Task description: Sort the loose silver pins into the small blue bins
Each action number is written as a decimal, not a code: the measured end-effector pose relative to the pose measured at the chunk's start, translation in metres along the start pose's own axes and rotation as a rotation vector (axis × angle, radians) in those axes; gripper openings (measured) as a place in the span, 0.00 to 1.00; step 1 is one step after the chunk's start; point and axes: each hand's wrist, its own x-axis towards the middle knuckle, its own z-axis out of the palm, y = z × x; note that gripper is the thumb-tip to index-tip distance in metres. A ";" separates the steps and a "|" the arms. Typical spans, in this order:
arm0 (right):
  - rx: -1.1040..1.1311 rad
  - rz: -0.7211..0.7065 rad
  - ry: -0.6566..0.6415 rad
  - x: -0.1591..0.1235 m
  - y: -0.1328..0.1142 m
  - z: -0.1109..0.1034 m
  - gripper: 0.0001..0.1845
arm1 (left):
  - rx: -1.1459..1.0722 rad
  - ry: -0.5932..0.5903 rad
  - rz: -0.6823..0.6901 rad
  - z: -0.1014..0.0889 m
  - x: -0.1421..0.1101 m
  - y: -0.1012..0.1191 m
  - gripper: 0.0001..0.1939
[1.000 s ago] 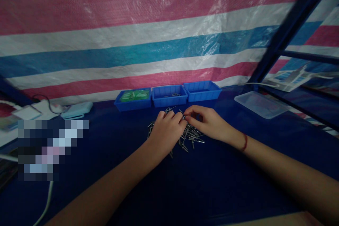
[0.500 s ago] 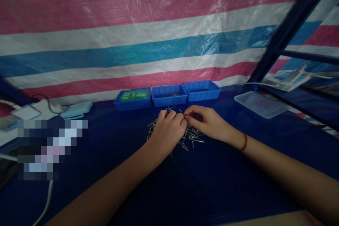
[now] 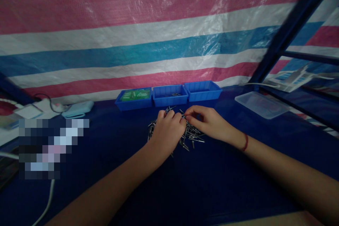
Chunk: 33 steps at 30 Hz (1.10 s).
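Observation:
A loose pile of thin metal blind rivets point(image 3: 192, 133) lies on the dark blue table, partly covered by my hands. My left hand point(image 3: 168, 129) rests over the pile's left side with its fingers curled under; what they hold is hidden. From the right, my right hand point(image 3: 209, 123) reaches to the pile's top edge. Its thumb and index finger are pinched together at a rivet, right beside the left fingertips.
Behind the pile stand three blue bins: the left bin point(image 3: 134, 106) holds a green packet, the middle bin point(image 3: 170, 102) a few rivets, beside the right bin point(image 3: 203, 95). A clear plastic lid point(image 3: 262, 105) lies right. A light blue case point(image 3: 78, 108) and cables are left.
Both hands stay in nearly the same place over the rivets. The view shifts very slightly; nothing else visibly moves.

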 end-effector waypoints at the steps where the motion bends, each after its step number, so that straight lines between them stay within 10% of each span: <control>1: -0.002 0.000 0.002 0.000 0.000 0.000 0.07 | 0.003 -0.001 0.001 0.000 0.000 0.000 0.09; 9: 0.001 0.020 0.033 -0.001 0.005 -0.002 0.08 | -0.116 0.078 -0.080 0.003 -0.003 -0.010 0.08; 20: 0.410 0.099 0.032 -0.005 -0.018 0.005 0.10 | -1.210 0.168 -0.517 0.007 -0.024 -0.006 0.08; 33: 0.300 -0.079 0.103 -0.015 -0.032 0.008 0.06 | -1.046 0.284 -0.419 0.002 -0.034 0.005 0.06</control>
